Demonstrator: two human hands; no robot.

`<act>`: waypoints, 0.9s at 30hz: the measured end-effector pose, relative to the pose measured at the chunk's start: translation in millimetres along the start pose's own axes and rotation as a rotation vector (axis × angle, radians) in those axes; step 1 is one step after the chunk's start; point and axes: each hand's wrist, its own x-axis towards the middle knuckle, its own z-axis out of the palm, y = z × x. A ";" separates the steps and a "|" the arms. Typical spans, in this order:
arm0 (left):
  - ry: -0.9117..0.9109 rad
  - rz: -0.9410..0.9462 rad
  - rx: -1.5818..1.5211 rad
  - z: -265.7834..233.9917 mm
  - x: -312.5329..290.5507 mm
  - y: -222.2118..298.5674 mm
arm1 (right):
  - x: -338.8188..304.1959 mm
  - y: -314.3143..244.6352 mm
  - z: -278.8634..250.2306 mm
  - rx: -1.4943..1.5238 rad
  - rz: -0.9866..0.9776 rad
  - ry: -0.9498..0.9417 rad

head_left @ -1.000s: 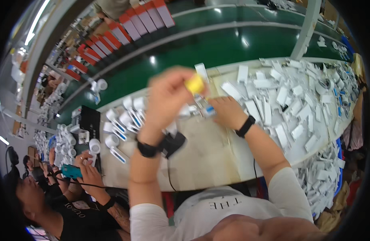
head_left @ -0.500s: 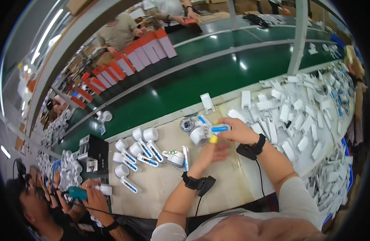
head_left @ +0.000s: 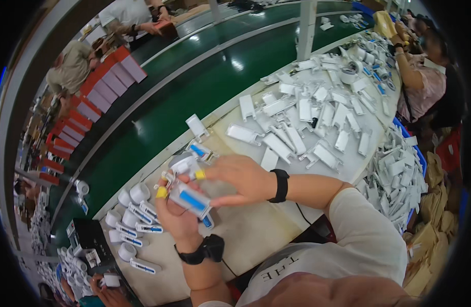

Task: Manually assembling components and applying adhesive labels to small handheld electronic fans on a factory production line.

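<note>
A white plastic housing with a blue strip [head_left: 193,201] is held between my two hands, tilted above the table. My left hand [head_left: 178,219] is closed around its near left side, and a thin dark wire shows by the palm. From the right, my right hand [head_left: 235,180] grips the piece, with the thumb at its lower end and the fingers over the top. Yellow wraps cover a fingertip on each hand. Just beyond the hands sits a white round-headed part [head_left: 183,162], partly hidden by the fingers. Another blue-striped piece [head_left: 198,149] lies behind it.
Loose white housings [head_left: 302,110] are heaped on the right of the table [head_left: 256,240], with more in a blue bin [head_left: 394,179]. Assembled round-headed units [head_left: 138,217] lie at left. Beyond runs a green conveyor [head_left: 169,97]; a metal post [head_left: 306,30] stands there. Co-workers are nearby.
The view has swung right. My left hand, open and blurred before, now grips the blue-striped housing. My right hand has come in to meet it.
</note>
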 end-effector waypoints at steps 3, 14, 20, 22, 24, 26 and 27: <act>-0.064 -0.081 -0.013 7.4 -11.9 8.6 | 7.3 5.0 -9.6 0.011 -0.068 0.102; -0.381 -0.233 -0.161 8.8 -24.1 12.7 | -3.5 27.4 14.4 1.168 0.468 -0.192; -0.286 -0.218 0.269 0.9 2.2 -10.4 | 3.1 52.9 -29.3 0.817 0.395 0.004; -0.300 -0.302 0.198 3.4 5.4 -17.7 | 0.1 57.2 -33.4 0.860 0.453 0.010; -0.284 -0.300 0.236 0.1 6.3 -19.7 | -2.6 61.4 -30.5 0.895 0.473 -0.026; -0.287 -0.304 0.305 -0.2 6.1 -20.4 | -0.7 62.2 -27.4 0.907 0.511 -0.031; -0.282 -0.298 0.305 -2.4 6.4 -20.8 | 0.0 61.1 -26.8 0.909 0.506 -0.038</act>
